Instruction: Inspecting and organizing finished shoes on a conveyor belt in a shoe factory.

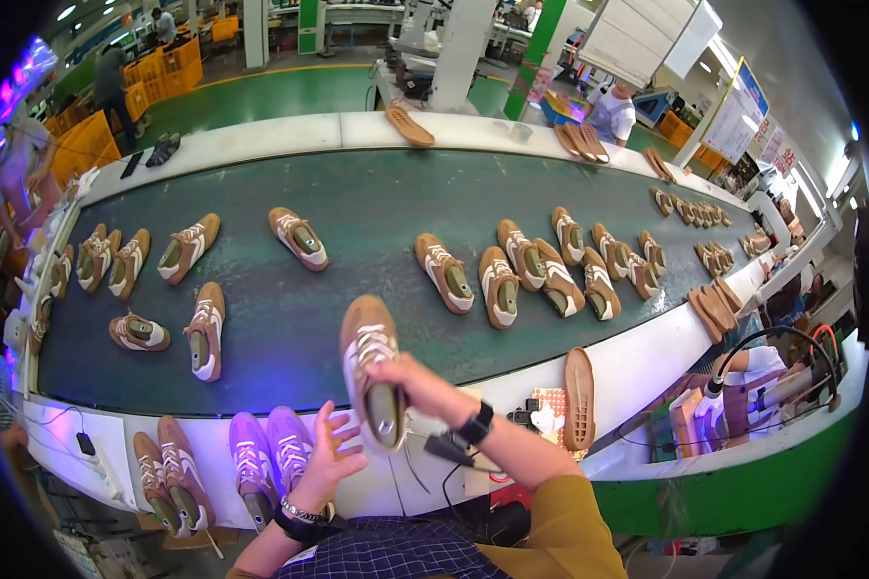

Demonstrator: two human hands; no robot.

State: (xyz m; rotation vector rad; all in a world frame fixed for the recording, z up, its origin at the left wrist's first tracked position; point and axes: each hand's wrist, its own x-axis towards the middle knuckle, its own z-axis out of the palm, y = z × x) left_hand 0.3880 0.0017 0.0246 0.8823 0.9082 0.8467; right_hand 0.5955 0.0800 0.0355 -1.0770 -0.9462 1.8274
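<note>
My right hand (423,388) grips a tan sneaker (365,333) with white laces by its side near the collar, holding it up over the near edge of the green conveyor belt (280,347). The sneaker's toe points away from me, and its olive insole shows in the opening. Just left of its heel, my left hand (326,461) is open with fingers spread, holding nothing. Beside that hand, a pair of sneakers (251,449) stands on the white ledge under purple light. Farther left is a tan pair (179,458).
Several tan sneakers (500,288) sit across the belt, with a few at its left (191,246). A loose sole (577,396) lies on the near ledge at right, before stacked soles (713,307). A bent black lamp arm (777,333) and cables stand nearby. Other people work around the line.
</note>
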